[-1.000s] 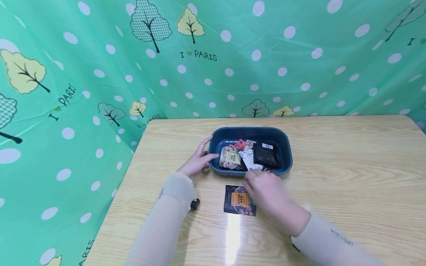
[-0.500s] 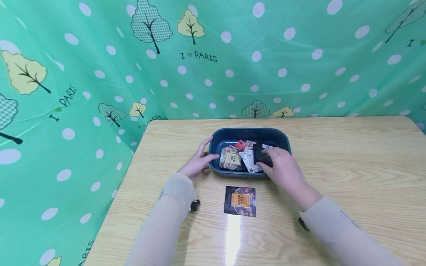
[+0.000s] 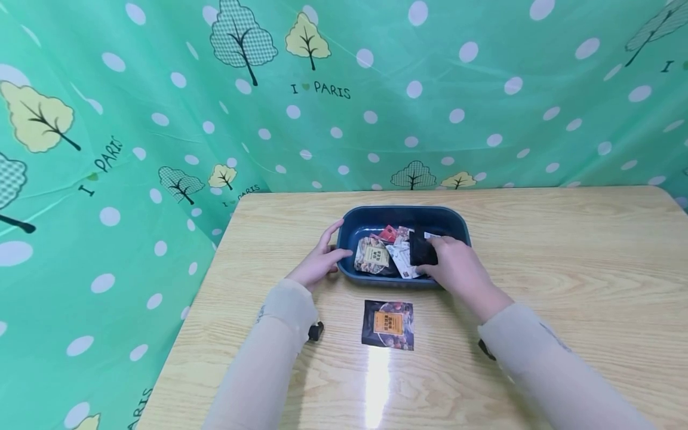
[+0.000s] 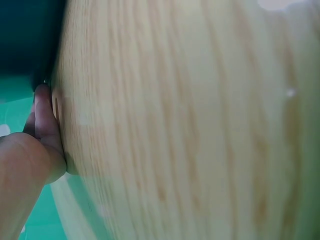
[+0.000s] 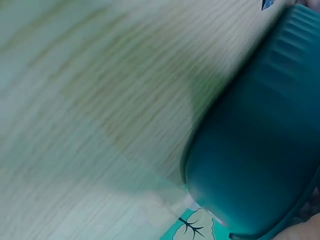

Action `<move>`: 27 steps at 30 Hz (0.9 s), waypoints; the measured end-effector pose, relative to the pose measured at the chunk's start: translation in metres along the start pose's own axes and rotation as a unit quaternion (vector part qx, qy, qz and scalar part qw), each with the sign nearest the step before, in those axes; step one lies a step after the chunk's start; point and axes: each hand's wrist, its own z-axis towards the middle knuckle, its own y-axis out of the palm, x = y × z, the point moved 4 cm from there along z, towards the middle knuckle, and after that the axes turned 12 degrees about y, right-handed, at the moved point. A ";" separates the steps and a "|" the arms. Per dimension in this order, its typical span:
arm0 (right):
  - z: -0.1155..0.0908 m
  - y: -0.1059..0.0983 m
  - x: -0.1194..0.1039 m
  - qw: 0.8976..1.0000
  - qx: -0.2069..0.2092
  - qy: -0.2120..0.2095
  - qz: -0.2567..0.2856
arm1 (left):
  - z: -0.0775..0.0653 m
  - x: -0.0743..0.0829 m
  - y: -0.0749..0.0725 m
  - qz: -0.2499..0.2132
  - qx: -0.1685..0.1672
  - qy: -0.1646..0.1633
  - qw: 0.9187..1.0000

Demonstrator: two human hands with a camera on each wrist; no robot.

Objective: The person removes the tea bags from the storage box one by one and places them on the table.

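A dark blue plastic box (image 3: pixel 400 209) holds several sachets. Against its left end rests my left hand (image 3: pixel 317 263), thumb reaching over the rim and fingers fairly straight along the outside. The left wrist view shows the fingers beside the box wall (image 4: pixel 25 45). Inside the box, at the right, my right hand (image 3: pixel 459 269) pinches a flat black sachet (image 3: pixel 421 248), covering part of it. Left of it lie a white sachet (image 3: pixel 402 258), a patterned sachet with a pale label (image 3: pixel 372 255) and a small red packet (image 3: pixel 388 233).
On the wooden table (image 3: pixel 564 269), in front of the box, lies a dark sachet with an orange label (image 3: pixel 388 323). A green patterned curtain (image 3: pixel 376 119) hangs behind and at the left. Small black objects show beside both cuffs.
My right hand has moved from the box's front edge rightward into the box, onto the black sachet. The left hand has stayed put. The sachet on the table is now fully uncovered.
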 end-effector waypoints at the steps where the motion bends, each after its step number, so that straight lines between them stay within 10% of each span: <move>1: 0.001 0.001 -0.001 1.000 -0.003 0.002 -0.005 | 0.000 0.000 0.000 -0.003 0.000 0.000 1.000; 27: 0.008 0.007 -0.003 0.999 -0.028 0.000 -0.020 | 0.000 0.001 0.001 -0.020 0.003 -0.008 1.000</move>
